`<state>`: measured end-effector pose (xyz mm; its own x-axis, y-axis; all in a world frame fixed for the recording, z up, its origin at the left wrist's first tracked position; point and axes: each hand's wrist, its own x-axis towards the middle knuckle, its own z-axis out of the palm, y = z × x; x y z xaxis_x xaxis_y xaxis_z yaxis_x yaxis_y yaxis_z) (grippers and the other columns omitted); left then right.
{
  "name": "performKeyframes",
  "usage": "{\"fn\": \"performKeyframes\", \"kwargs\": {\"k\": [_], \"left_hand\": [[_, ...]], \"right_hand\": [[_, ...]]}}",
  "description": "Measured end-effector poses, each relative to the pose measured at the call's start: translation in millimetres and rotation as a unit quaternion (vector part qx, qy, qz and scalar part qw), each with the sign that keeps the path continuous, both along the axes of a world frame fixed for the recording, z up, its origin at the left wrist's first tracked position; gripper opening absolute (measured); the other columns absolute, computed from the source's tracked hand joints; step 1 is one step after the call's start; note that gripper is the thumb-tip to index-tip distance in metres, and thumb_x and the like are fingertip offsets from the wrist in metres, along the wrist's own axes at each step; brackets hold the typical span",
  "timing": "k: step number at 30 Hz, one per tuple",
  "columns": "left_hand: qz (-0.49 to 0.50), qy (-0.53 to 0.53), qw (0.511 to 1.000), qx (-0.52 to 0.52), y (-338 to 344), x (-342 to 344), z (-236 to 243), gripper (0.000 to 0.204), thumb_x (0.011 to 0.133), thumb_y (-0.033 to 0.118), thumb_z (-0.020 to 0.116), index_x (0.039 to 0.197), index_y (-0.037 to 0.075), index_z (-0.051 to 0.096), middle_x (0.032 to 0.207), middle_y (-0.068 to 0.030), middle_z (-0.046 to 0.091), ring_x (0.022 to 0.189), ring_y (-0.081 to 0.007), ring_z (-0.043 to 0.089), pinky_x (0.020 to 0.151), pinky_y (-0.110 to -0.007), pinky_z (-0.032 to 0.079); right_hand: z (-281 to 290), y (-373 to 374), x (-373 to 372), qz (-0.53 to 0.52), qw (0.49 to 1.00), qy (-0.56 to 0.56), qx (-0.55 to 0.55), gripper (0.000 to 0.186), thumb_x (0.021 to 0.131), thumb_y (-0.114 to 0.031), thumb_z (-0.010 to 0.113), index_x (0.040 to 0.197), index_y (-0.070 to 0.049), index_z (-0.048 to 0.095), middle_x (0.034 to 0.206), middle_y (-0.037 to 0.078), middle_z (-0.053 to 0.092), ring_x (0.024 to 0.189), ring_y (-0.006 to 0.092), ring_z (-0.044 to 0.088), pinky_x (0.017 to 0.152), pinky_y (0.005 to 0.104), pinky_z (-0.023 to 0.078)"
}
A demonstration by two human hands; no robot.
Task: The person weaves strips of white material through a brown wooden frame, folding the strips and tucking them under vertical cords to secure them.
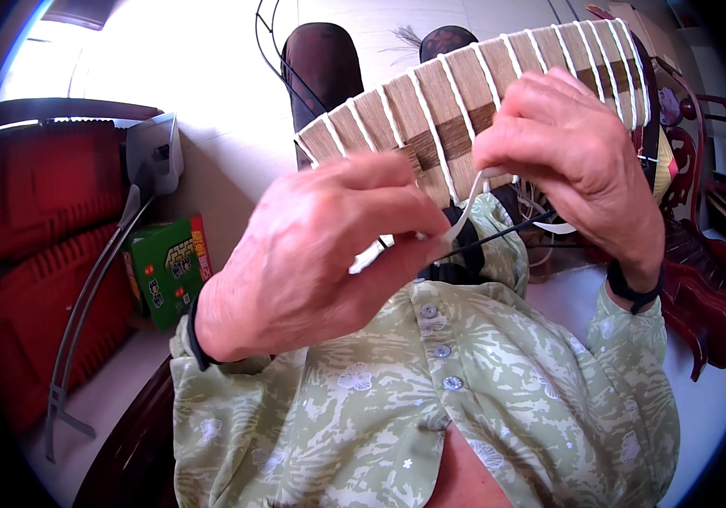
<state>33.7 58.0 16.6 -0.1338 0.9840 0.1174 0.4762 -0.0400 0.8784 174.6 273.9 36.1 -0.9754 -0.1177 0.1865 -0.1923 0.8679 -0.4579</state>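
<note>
Between my two hands runs a short length of white cord (467,213), flat like a ribbon. My left hand (316,250) is closed, pinching one end of it between thumb and fingers, slightly blurred. Higher and to the right, my right hand (570,152) is closed on the other end, its fingertips partly hidden. Just beyond lies a tan, fibrous panel (486,72) across my lap, with white twisted cords crossing it at intervals and a darker brown band along its middle. A thin black cord (503,231) passes below the white one.
Red ridged plastic items (50,288) stand at the left beside a green box (168,279) on the floor. A grey metal frame (92,313) leans there. Carved dark red wooden furniture (701,313) is at the right. My knee (322,63) shows behind the panel.
</note>
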Motion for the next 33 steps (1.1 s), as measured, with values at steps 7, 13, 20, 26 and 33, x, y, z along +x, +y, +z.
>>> {"fn": "performKeyframes", "kwargs": {"k": [7,13,20,26,33], "left_hand": [[0.030,-0.399,0.902,-0.162,14.9,-0.4,-4.9,0.009,0.092,0.005,0.074,0.098,0.000,0.071,0.081,-0.0005,0.067,0.066,-0.0042,0.055,0.056,-0.022,0.043],[0.064,-0.502,0.856,-0.106,16.2,1.0,-6.3,0.011,0.096,0.009,0.070,0.095,0.001,0.063,0.078,-0.0044,0.068,0.051,-0.0061,0.053,0.047,-0.020,0.042],[0.067,-0.497,0.860,-0.090,5.0,6.8,-2.9,0.022,0.097,0.010,0.068,0.115,-0.002,0.066,0.091,-0.0063,0.071,0.065,-0.0072,0.060,0.055,-0.023,0.049],[0.021,-0.322,0.946,0.026,-27.6,21.5,-21.2,0.055,0.084,-0.014,0.072,0.135,0.003,0.061,0.119,-0.0138,0.070,0.101,-0.0184,0.068,0.083,-0.032,0.055],[0.052,-0.035,0.992,0.109,-30.0,29.3,-10.3,0.036,0.073,-0.013,0.075,0.107,-0.002,0.071,0.092,-0.0166,0.075,0.082,-0.0248,0.074,0.070,-0.032,0.057]], "right_hand": [[-20.0,-33.1,10.3,-0.106,0.963,0.234,0.077,0.025,0.072,0.000,0.079,0.094,-0.002,0.070,0.094,0.011,0.065,0.080,0.0279,0.062,0.070,0.0374,0.049],[-29.7,-63.5,27.3,-0.151,0.958,0.236,-0.063,0.052,0.081,-0.025,0.086,0.120,0.003,0.064,0.102,0.013,0.068,0.087,0.0236,0.066,0.076,0.0343,0.054],[-27.5,-79.8,30.6,-0.223,0.931,0.126,-0.259,0.050,0.083,-0.016,0.085,0.124,0.003,0.063,0.105,0.010,0.068,0.086,0.0128,0.061,0.076,0.0266,0.051],[-30.1,-67.4,26.1,-0.171,0.954,0.222,-0.103,0.048,0.083,-0.028,0.083,0.118,0.001,0.068,0.109,0.012,0.065,0.088,0.0186,0.060,0.076,0.0287,0.050],[-28.2,-67.6,23.8,-0.047,0.973,0.161,-0.160,0.068,0.074,-0.050,0.084,0.114,0.002,0.071,0.119,0.020,0.064,0.103,0.0281,0.065,0.086,0.0350,0.054]]}}
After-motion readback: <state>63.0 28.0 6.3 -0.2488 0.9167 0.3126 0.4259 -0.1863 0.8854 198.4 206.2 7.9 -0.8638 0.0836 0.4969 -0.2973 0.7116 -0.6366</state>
